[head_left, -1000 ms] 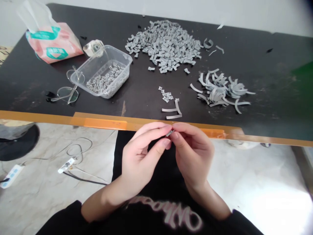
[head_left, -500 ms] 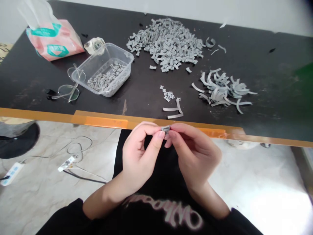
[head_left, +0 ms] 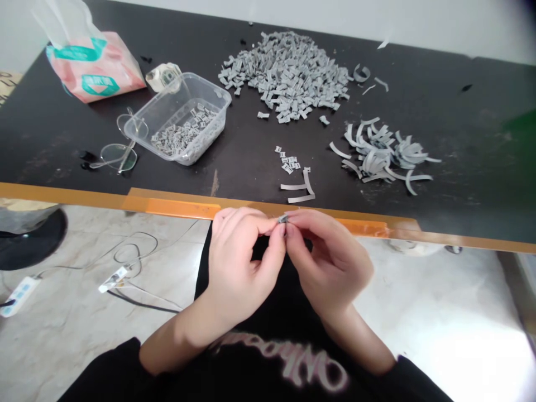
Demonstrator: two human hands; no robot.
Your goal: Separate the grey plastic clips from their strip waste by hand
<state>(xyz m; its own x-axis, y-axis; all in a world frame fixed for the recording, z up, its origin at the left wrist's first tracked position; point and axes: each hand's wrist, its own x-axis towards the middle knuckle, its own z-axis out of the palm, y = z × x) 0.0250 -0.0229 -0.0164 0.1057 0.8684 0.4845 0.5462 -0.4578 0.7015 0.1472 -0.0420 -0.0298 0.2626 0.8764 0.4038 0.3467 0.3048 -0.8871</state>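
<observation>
Grey piece [head_left: 283, 219] is being pinched tightly between the fingertips of the left hand [head_left: 240, 262] and right hand [head_left: 330, 262], since it is so small, just above the orange table edge [head_left: 176, 209]. Small cut pieces [head_left: 285, 78] and longer grey strips [head_left: 377, 159] are lying in separate heaps beyond.

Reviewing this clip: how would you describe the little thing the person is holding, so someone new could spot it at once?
Find the orange edge strip of the black tabletop. Just below its middle, the person's bare left hand and right hand meet at the fingertips. Pinched there is one small grey piece, held up in the air, unlike the heap of similar pieces lying on the tabletop.
</observation>
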